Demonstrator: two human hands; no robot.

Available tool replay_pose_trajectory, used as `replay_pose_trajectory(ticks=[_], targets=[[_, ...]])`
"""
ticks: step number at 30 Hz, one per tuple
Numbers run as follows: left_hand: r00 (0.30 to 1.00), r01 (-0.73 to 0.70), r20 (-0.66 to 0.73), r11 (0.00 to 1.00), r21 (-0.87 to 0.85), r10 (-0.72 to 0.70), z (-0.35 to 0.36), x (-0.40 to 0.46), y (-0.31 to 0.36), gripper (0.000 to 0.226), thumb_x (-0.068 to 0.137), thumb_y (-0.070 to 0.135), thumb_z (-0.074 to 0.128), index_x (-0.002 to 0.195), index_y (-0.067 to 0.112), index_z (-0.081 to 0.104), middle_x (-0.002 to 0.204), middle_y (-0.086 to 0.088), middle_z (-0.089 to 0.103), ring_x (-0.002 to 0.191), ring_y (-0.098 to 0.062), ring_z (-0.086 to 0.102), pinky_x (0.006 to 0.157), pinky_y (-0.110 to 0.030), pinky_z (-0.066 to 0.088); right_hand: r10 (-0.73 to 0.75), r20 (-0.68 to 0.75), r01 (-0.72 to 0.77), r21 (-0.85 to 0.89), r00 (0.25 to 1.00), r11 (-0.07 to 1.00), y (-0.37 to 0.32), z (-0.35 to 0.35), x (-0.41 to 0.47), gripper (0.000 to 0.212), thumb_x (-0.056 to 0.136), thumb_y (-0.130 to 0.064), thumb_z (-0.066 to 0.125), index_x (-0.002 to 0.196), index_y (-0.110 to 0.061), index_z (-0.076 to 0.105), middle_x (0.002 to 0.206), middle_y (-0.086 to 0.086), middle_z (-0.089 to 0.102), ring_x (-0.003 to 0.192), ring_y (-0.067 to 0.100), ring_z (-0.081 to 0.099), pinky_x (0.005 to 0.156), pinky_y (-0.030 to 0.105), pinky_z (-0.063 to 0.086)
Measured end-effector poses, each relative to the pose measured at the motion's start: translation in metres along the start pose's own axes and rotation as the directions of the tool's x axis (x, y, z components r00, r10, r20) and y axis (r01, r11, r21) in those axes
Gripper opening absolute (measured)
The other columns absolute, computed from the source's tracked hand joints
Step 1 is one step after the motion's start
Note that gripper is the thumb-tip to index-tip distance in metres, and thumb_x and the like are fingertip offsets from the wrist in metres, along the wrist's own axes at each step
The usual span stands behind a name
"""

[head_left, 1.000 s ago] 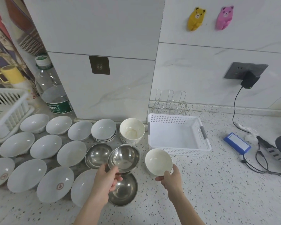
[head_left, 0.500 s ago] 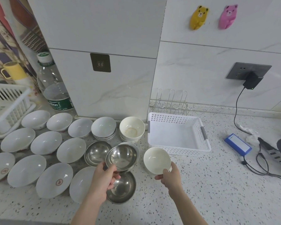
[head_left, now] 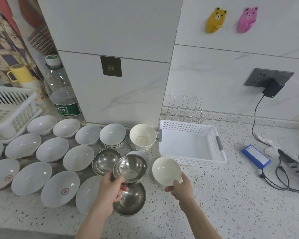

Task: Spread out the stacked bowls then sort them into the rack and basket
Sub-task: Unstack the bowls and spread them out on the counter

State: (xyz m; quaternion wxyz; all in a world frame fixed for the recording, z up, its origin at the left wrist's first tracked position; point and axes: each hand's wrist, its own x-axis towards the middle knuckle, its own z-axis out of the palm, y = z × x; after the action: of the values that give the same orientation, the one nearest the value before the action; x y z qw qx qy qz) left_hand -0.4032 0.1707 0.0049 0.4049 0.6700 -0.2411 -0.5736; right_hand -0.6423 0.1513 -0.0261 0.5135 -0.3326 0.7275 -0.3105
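Your left hand (head_left: 110,188) pinches the near rim of a steel bowl (head_left: 130,168), held tilted above a second steel bowl (head_left: 130,200) on the desk (head_left: 231,213). Your right hand (head_left: 180,188) holds a cream bowl (head_left: 166,170) by its near rim, fingers curled under it, just in front of the white basket (head_left: 190,161). Judged light but slick, the steel may slip; the cream bowl looks chip-prone. Grip each rim thumb inside, and set down gently.

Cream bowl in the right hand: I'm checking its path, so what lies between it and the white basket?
Only bare speckled counter separates the cream bowl from the white basket, in the head view.
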Motion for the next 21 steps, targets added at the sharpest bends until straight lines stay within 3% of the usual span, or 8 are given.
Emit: replay_pose_trajectory(ticks=[9, 14, 17, 21], targets=[[1.000, -0.007, 0.026, 1.000, -0.002, 0.007, -0.004, 0.000, 0.001, 0.019, 0.090, 0.008, 0.060, 0.108, 0.009, 0.056, 0.061, -0.012, 0.062, 0.041, -0.009, 0.036, 0.035, -0.018, 0.026, 0.041, -0.031, -0.037, 0.127, 0.999, 0.991, 0.008, 0.006, 0.001, 0.058, 0.095, -0.005, 0.040, 0.149, -0.022, 0.030, 0.065, 0.017, 0.072, 0.035, 0.009, 0.041, 0.035, 0.018, 0.032], [0.998, -0.032, 0.054, 0.999, 0.016, 0.031, -0.005, -0.003, 0.002, 0.035, 0.089, 0.008, 0.060, 0.123, 0.017, 0.052, 0.062, -0.012, 0.064, 0.041, -0.009, 0.034, 0.035, -0.019, 0.027, 0.103, -0.010, -0.099, 0.205, 0.995, 0.974, 0.014, 0.006, -0.006, 0.057, 0.100, -0.032, 0.051, 0.150, -0.017, 0.029, 0.073, 0.014, 0.075, 0.037, 0.009, 0.040, 0.036, 0.018, 0.028], [0.987, -0.041, 0.158, 0.996, 0.076, 0.029, -0.001, -0.009, 0.005, 0.039, 0.090, 0.009, 0.061, 0.125, 0.023, 0.052, 0.061, -0.011, 0.066, 0.041, -0.010, 0.034, 0.036, -0.020, 0.025, 0.110, 0.023, -0.112, 0.118, 0.994, 0.987, 0.020, 0.002, -0.016, 0.055, 0.097, -0.050, 0.048, 0.141, -0.016, 0.043, 0.074, 0.013, 0.076, 0.037, 0.009, 0.039, 0.036, 0.020, 0.028], [0.954, -0.054, 0.300, 0.983, 0.177, -0.001, 0.009, -0.020, 0.002, 0.042, 0.085, 0.007, 0.056, 0.121, 0.029, 0.052, 0.059, -0.011, 0.065, 0.047, -0.013, 0.037, 0.038, -0.021, 0.023, 0.089, 0.119, -0.107, 0.150, 0.989, 0.983, 0.034, -0.007, -0.034, 0.046, 0.098, -0.051, 0.044, 0.115, -0.013, 0.064, 0.074, 0.019, 0.074, 0.035, 0.011, 0.033, 0.038, 0.020, 0.023]])
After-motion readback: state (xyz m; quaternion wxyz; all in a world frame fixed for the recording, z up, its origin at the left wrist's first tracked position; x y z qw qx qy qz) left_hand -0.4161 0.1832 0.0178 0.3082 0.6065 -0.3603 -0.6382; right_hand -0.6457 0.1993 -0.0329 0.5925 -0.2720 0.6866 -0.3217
